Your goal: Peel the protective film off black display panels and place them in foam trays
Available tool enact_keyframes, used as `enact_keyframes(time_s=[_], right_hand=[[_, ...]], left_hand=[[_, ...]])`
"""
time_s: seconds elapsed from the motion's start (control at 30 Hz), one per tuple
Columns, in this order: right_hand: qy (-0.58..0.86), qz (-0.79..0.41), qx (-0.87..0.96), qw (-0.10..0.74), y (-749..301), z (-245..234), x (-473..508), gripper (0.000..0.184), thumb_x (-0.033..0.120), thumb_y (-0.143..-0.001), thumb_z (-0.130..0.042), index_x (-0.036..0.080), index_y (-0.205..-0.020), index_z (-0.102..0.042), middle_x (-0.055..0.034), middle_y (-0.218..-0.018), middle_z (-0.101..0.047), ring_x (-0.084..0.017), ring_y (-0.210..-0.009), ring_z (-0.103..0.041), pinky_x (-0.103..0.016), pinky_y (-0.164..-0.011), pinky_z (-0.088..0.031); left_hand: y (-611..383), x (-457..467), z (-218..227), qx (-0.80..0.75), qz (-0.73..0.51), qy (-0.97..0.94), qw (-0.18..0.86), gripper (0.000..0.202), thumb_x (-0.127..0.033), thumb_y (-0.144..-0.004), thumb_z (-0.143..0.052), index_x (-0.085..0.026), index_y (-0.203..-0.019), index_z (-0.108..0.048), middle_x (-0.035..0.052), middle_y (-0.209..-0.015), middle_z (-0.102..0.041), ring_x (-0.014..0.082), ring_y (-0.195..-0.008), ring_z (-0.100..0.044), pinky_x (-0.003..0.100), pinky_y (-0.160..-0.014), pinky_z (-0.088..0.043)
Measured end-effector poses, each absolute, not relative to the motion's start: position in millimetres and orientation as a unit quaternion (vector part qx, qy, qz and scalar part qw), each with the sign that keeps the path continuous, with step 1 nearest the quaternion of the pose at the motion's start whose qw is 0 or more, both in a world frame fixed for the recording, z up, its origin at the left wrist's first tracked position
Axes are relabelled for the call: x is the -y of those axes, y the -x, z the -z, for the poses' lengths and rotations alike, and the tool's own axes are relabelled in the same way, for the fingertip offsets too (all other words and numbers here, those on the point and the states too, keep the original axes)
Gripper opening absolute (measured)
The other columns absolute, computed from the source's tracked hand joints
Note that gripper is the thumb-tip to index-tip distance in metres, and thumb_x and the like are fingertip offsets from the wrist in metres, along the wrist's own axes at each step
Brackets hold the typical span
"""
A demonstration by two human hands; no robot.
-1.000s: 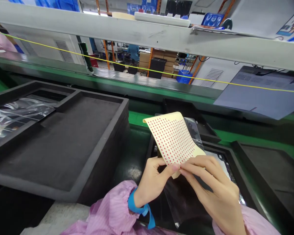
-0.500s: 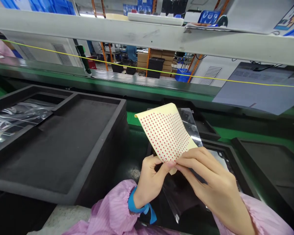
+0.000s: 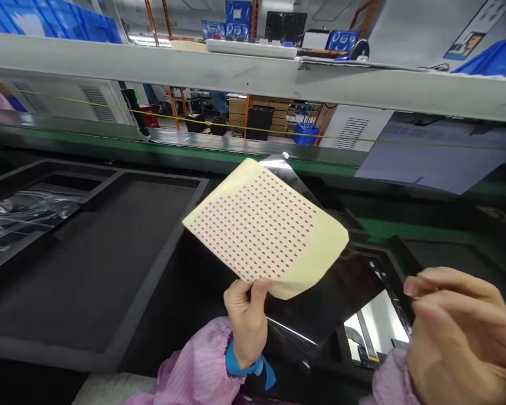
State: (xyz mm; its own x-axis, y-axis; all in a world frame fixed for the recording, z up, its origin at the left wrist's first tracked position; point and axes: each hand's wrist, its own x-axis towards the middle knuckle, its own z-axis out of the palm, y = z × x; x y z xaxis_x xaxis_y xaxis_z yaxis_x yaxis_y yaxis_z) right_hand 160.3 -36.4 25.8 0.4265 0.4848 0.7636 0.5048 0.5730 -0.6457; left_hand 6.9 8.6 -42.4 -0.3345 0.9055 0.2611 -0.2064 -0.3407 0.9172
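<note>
**Dotted yellow sheet [image 3: 253,225] in your left hand [image 3: 248,318], black trays around it**

Your sheet sits mid-frame, gripped at its lower edge between thumb and fingers, and it screens off much of what lies behind. Overlapping it at the back is a glossy clear film [image 3: 331,312], which runs from above the sheet down to its lower right. A large black tray [image 3: 109,253] fills the left of the frame; the tray beyond it, at the far left, carries crumpled clear plastic [image 3: 25,216]. Right of the film, a tray holds a device with a bright silvery area [image 3: 382,318]. Your right hand [image 3: 464,326], lower right, is well apart from the sheet, thumb and fingers curled near each other; the tips are blurred, so you can't tell whether they pinch anything.

Green table [image 3: 383,228] shows between the trays at centre right. Across the top runs a pale shelf beam [image 3: 194,70], and a yellow cord [image 3: 236,125] stretches below it. A large paper [image 3: 421,149] hangs at upper right. Through the gap you see cardboard boxes [image 3: 236,109] and a blue crate [image 3: 306,134].

Count one sheet, one cord, one hanging paper, one blue wristband [image 3: 236,363] on your left wrist, and at least four black trays.
</note>
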Motion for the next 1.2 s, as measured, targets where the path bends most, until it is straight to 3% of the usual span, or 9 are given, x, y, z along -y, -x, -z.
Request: enact_keyframes(time_s=[0.07,0.2,0.37,0.53,0.73,0.8,0.97,1.07,1.2], right_hand=[[0.459,-0.019,0.435,0.774,-164.0,-17.7,40.6,0.006,0.015,-0.075,-0.068,0.019,-0.072,-0.064,-0.0059,-0.093,-0.055,-0.017,-0.082,-0.052,-0.032,-0.072,-0.042],[0.491,-0.084,0.369,0.784,-160.4,-9.1,43.6,0.009,0.024,-0.076,-0.07,0.018,-0.073,-0.063,-0.005,-0.109,-0.056,-0.017,-0.092,-0.056,-0.028,-0.076,-0.045],[0.458,-0.109,0.349,0.81,-158.6,-7.5,44.5,0.01,0.026,-0.078,-0.069,0.019,-0.073,-0.064,-0.0046,-0.104,-0.06,-0.017,-0.093,-0.058,-0.028,-0.08,-0.047],[0.501,-0.107,0.38,0.77,-157.0,2.6,43.6,0.01,0.027,-0.081,-0.067,0.018,-0.079,-0.063,-0.0066,-0.1,-0.063,-0.02,-0.098,-0.059,-0.029,-0.084,-0.048],[0.535,-0.036,0.385,0.751,-156.0,17.8,29.7,0.009,0.022,-0.078,-0.07,0.017,-0.077,-0.063,-0.0055,-0.092,-0.064,-0.018,-0.089,-0.061,-0.026,-0.076,-0.051],[0.532,-0.073,0.369,0.758,-161.5,23.6,23.3,0.014,0.024,-0.076,-0.072,0.017,-0.074,-0.061,-0.0046,-0.087,-0.063,-0.016,-0.087,-0.06,-0.024,-0.075,-0.05],[0.511,-0.298,0.351,0.726,-179.3,41.6,7.3,0.033,0.037,-0.068,-0.077,0.018,-0.073,-0.049,-0.0028,-0.076,-0.061,-0.013,-0.066,-0.057,-0.024,-0.061,-0.05],[0.521,-0.354,0.367,0.684,-183.8,50.9,3.3,0.033,0.047,-0.075,-0.066,0.02,-0.084,-0.048,-0.0043,-0.077,-0.061,-0.016,-0.064,-0.058,-0.029,-0.06,-0.051],[0.565,-0.355,0.42,0.615,-194.4,58.1,-5.8,0.037,0.054,-0.085,-0.047,0.019,-0.097,-0.05,-0.0088,-0.084,-0.062,-0.022,-0.077,-0.061,-0.036,-0.067,-0.052]], left_hand=[[-6.3,-8.3,48.9,-0.41,-0.721,-0.393,0.396,0.029,-0.039,-0.078,-0.063,-0.017,-0.06,-0.067,-0.0028,-0.052,-0.06,0.009,-0.051,-0.049,0.016,-0.052,-0.042],[-5.2,-7.3,55.4,-0.4,-0.747,-0.352,0.397,0.038,-0.046,-0.077,-0.062,-0.016,-0.053,-0.061,-0.0034,-0.049,-0.056,0.0077,-0.049,-0.046,0.015,-0.048,-0.04],[-7.2,-7.5,52.5,-0.395,-0.764,-0.291,0.419,0.039,-0.049,-0.071,-0.067,-0.015,-0.052,-0.061,-0.0019,-0.049,-0.057,0.0091,-0.049,-0.049,0.017,-0.049,-0.044],[-8.1,-8.1,55.0,-0.402,-0.762,-0.298,0.411,0.036,-0.05,-0.073,-0.064,-0.016,-0.063,-0.067,0.0013,-0.059,-0.066,0.0126,-0.059,-0.058,0.02,-0.059,-0.049],[-4.5,-10.7,65.2,-0.43,-0.758,-0.348,0.345,0.038,-0.051,-0.069,-0.067,-0.015,-0.057,-0.066,0.0001,-0.054,-0.065,0.0136,-0.052,-0.058,0.02,-0.05,-0.047],[-3.0,-11.9,69.6,-0.44,-0.751,-0.362,0.333,0.037,-0.05,-0.069,-0.067,-0.015,-0.056,-0.066,-0.0006,-0.052,-0.064,0.0134,-0.05,-0.057,0.02,-0.049,-0.046],[0.9,-19.3,86.1,-0.463,-0.716,-0.396,0.342,0.034,-0.047,-0.071,-0.066,-0.015,-0.06,-0.068,0.0002,-0.054,-0.066,0.0136,-0.051,-0.057,0.02,-0.05,-0.046],[4.3,-25.3,94.5,-0.475,-0.69,-0.408,0.364,0.033,-0.045,-0.077,-0.061,-0.016,-0.065,-0.069,0.002,-0.062,-0.07,0.0154,-0.06,-0.061,0.02,-0.057,-0.049],[10.2,-31.0,97.0,-0.485,-0.672,-0.415,0.376,0.035,-0.048,-0.077,-0.059,-0.016,-0.066,-0.07,0.0031,-0.065,-0.071,0.016,-0.063,-0.062,0.021,-0.059,-0.05]])
